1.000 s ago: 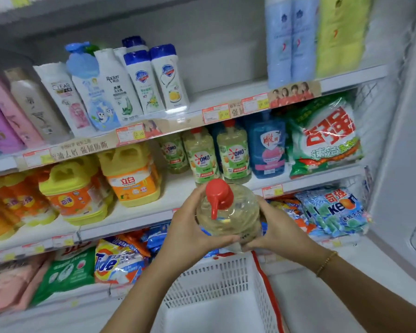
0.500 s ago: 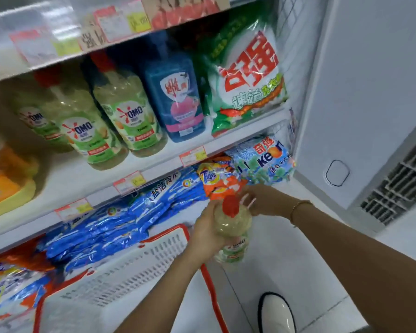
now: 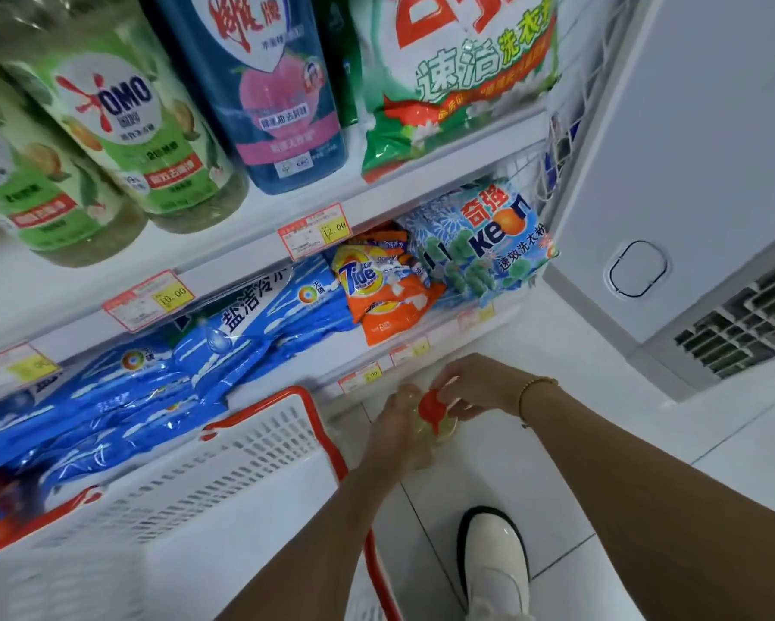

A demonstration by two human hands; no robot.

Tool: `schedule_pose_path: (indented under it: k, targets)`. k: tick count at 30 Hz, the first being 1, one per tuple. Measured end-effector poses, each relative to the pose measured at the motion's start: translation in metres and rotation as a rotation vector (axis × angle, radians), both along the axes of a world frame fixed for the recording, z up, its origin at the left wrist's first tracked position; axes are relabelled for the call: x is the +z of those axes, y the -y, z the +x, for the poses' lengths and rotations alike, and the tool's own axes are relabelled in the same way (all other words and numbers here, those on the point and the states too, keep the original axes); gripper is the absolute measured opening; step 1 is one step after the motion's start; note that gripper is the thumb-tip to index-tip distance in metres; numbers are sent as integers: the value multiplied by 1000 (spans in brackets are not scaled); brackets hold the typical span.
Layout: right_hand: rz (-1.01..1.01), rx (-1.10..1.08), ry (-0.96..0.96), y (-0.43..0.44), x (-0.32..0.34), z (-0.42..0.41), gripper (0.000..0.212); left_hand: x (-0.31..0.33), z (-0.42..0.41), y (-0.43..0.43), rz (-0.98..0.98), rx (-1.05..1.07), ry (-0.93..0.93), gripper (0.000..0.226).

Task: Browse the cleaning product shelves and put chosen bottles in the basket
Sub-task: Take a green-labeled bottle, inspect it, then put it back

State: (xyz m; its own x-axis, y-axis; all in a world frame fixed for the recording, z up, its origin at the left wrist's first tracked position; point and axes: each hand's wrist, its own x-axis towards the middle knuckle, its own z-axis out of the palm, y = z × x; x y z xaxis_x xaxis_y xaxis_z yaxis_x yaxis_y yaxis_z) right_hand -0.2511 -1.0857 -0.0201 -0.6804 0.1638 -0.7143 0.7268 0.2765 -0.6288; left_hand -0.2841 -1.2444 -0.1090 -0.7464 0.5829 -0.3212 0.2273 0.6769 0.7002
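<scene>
Change over the last second: bottle (image 3: 432, 412) was up at shelf height above the basket (image 3: 242, 477), now it's way down near the floor (image 3: 457, 477), and the view has tipped down with it

Position now: bottle sits right of the basket's red right rim, not over the opening, just in front of the bottom shelf edge (image 3: 363, 374), ahead of the white shoe (image 3: 495, 566)

Left hand (image 3: 394, 425) is wrapped round the clear body. Right hand (image 3: 477, 389) has fingers curled at the red cap and shoulder. Both are holding it, though motion blur hides the exact finger placement

Can't tell if the base touches the floor

Read: not in the basket yet. The descent went past the rim on the outside, so it still needs a shift left over the rim before release, otherwise it ends up on the tiles
</scene>
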Motion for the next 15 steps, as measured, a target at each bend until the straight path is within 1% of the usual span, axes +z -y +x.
schedule_pose_path:
  k: [1, 2, 3, 4, 5, 6, 7, 8, 9, 10, 11, 12, 13, 14, 15]
  targets:
    - [28, 34, 6, 2, -1, -1, 20, -2, 3, 1, 24, 1, -11, 35]
    - [33, 40, 8, 3, -2, -1, 23, -3, 6, 3, 27, 16, -45, 24]
    - [26, 38, 6, 4, -2, 0, 24, -5, 6, 4, -31, -17, -107, 27]
    - [5, 31, 6, 5, -2, 1, 25, -10, 6, 5, -36, -19, -66, 40]
    - [-12, 31, 3, 7, -3, 2, 27, -11, 4, 7, -91, -34, -55, 50]
    - [-28, 42, 6, 9, -3, 3, 28, -9, 3, 8, -97, -13, -53, 48]
    - [-38, 59, 9, 12, -2, 3, 29, -11, 3, 12, -98, -3, -74, 35]
    - [-34, 80, 18, 17, 1, 3, 28, -10, 4, 15, -69, 42, -28, 21]
    - [-16, 118, 28, 22, 4, 3, 28, -6, 6, 15, -1, 148, 57, 16]
    - [10, 158, 46, 27, 6, 2, 30, -1, 8, 18, 78, 243, 138, 17]
    - [57, 199, 60, 31, 8, 1, 31, 6, 12, 19, 122, 283, 248, 17]
    - [96, 236, 78, 35, 11, 1, 32, 16, 16, 18, 130, 288, 289, 15]
    - [133, 276, 94, 37, 14, 0, 31, 30, 16, 21, 108, 243, 233, 18]
    - [149, 298, 113, 40, 19, 0, 28, 44, 14, 23, 159, 214, 245, 25]
    - [191, 367, 125, 43, 26, -2, 23, 58, 13, 22, 212, 255, 346, 33]
